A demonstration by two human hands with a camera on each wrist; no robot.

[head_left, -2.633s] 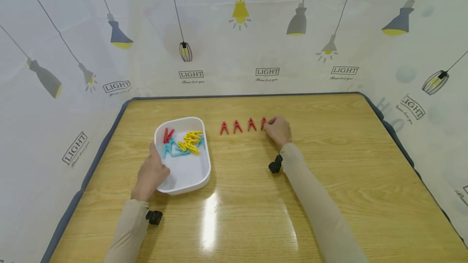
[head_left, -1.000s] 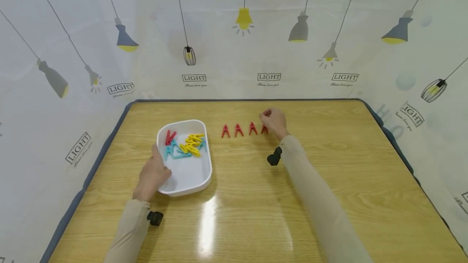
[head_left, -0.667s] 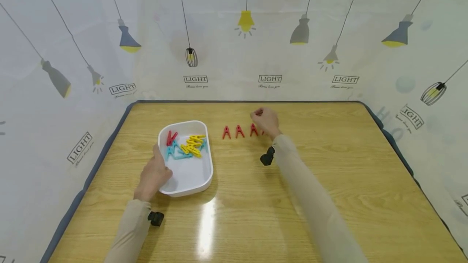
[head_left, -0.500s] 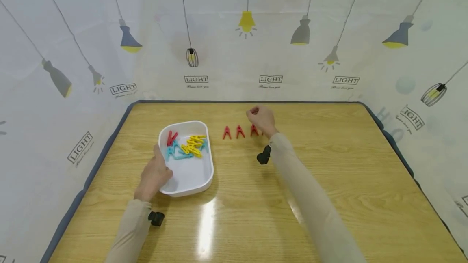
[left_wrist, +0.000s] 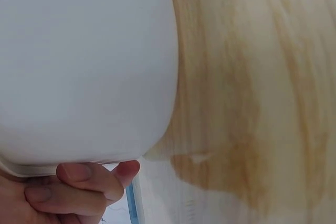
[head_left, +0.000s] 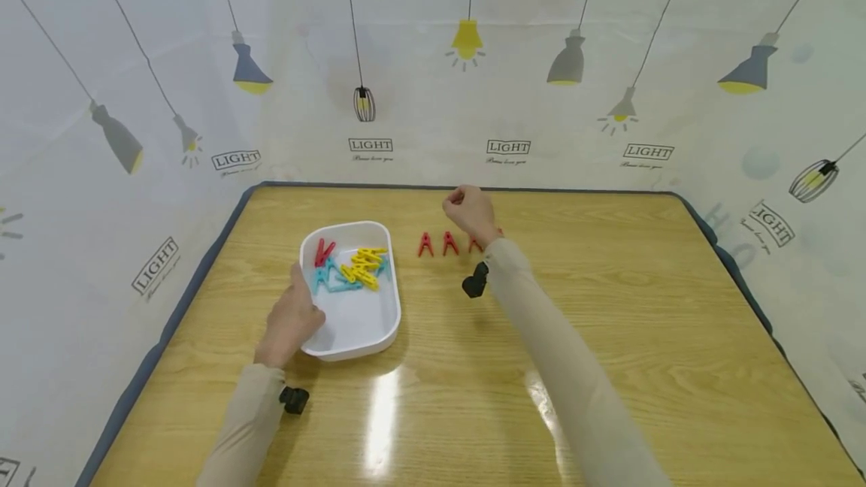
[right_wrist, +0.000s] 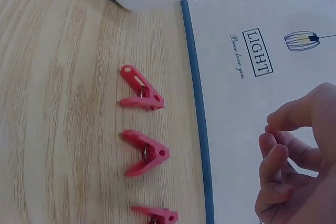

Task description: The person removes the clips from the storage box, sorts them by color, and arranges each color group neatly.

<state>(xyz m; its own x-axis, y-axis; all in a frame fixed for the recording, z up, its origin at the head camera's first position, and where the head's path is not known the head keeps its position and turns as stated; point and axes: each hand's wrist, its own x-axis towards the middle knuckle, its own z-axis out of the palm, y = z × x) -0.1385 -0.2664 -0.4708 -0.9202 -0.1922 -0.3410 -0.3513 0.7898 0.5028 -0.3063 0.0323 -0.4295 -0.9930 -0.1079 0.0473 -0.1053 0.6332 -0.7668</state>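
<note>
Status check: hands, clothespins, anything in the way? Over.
Left hand grips white bin. Right hand empty. Red clothespins lined up on table, partly hidden by right arm in head view.

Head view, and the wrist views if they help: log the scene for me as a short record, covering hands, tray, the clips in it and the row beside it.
left hand: grips the near-left rim of the white tray
right hand: above the wooden table, fingers curled, no clip seen in them
tray contents: yellow clips, light blue clips, red at the far left; exact counts unclear, pieces overlap
row on table: red clips, right of the tray, four visible, two partly hidden by the right arm
</note>
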